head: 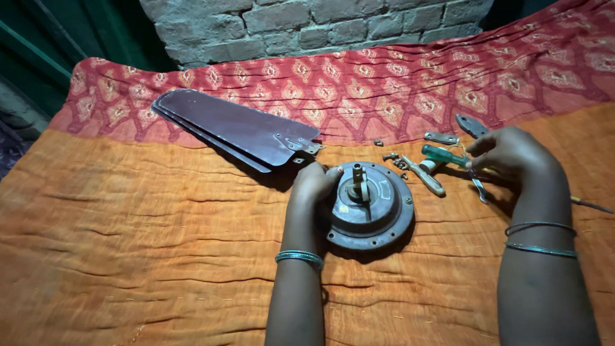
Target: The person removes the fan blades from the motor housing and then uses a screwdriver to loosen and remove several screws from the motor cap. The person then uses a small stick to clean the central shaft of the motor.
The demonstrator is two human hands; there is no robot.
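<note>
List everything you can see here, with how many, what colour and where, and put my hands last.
fan motor housing: one, grey, round, centre of the cloth.
fan blades: a stack, dark brown, upper left of the motor.
screwdriver: one, green handle, right of the motor.
metal brackets: at least two, grey, near the right hand.
loose screws: a few, dark, just above the motor.
cloth: one, orange with a red patterned band at the far edge.
brick wall: grey, behind the cloth.
left hand: rests on the motor's left edge.
right hand: over the tools, fingers closed on something small; what, I cannot tell.
</note>
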